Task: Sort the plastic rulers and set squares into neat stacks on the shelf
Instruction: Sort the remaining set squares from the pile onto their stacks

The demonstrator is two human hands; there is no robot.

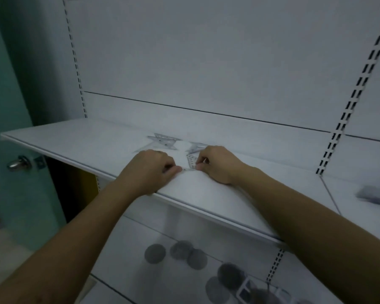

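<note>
Currently, fingers [177, 170] of left hand [155, 166] and right hand [216, 164] pinch a clear plastic set square [190, 163] on the white shelf [86, 137]; loose set squares [164, 141] behind it lie unstacked.

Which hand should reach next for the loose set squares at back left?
Left, probably: the left hand sits directly in front of those loose set squares, while the right hand pinches the near set square.

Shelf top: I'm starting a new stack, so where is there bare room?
Bare: the left end of the shelf, from its edge to the loose set squares; also the stretch from the right hand to the shelf joint. Crowded: the middle, where that hand and the left hand pinch a set square.
</note>
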